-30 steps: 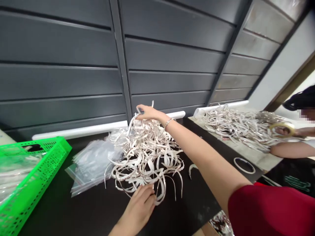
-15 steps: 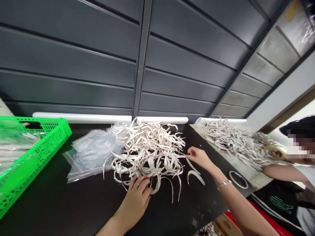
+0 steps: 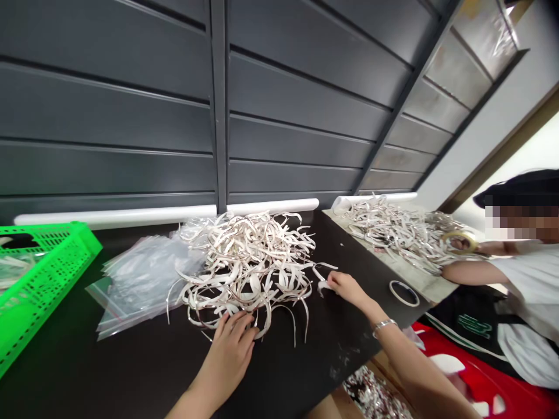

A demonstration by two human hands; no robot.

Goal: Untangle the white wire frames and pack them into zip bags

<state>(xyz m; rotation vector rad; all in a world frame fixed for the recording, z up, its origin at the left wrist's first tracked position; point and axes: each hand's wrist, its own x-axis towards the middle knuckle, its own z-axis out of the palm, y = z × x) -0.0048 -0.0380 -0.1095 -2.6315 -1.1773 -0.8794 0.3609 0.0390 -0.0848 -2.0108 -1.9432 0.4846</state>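
A tangled heap of thin, curved white strips [image 3: 257,250], some with brownish edges, lies on the dark table. My left hand [image 3: 231,352] rests at the heap's front edge, fingers spread and touching the strips. To the right of the heap, my right hand [image 3: 347,289] is closed, with its fingertips pinching a white strip [image 3: 322,285] whose free part pokes out to the left. A bracelet [image 3: 384,326] is on my right wrist. Clear zip bags [image 3: 148,270] lie stacked just left of the heap.
A green plastic crate [image 3: 52,279] stands at the left. At right, a co-worker's arm [image 3: 476,272] reaches beside another strip pile [image 3: 393,227] and a tape roll [image 3: 458,241]. A white ring [image 3: 404,293] lies on the table's right side. White tubes [image 3: 117,215] line the wall.
The view has swung to the right. My right hand has moved from the heap's edge to the loose strips beside it. My left hand stays on the front of the heap.
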